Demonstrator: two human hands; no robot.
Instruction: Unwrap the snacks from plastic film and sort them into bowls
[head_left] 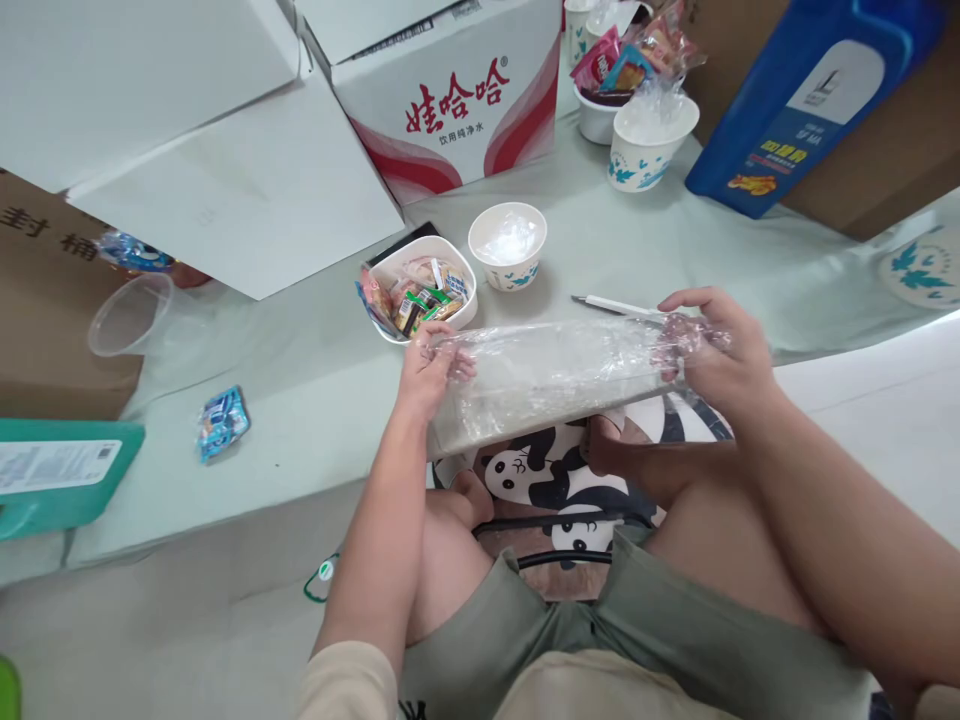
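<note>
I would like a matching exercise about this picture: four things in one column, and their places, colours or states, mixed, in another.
1. plastic film
2. nearer white bowl
3. teal container
4. water carton

A. at the picture's left edge
B. red and white
C. held between left hand and right hand
D. holding snack packets

Pairs: 1-C, 2-D, 3-A, 4-B

Your film point(551, 365): thin clear plastic, glossy and finely crinkled. You see the surface point(315, 395) as smooth with a soft sheen; the white carton point(450, 165), smooth printed cardboard; the brown box point(885, 165), matt cardboard. Note the cup point(645, 162) of smooth, paper-like stuff, the blue jug point(799, 110) of smooth, shiny plastic, the snack packet point(223, 422) in glossy, creased wrapping, and your shorts point(480, 650) of matt, softly folded cloth.
</note>
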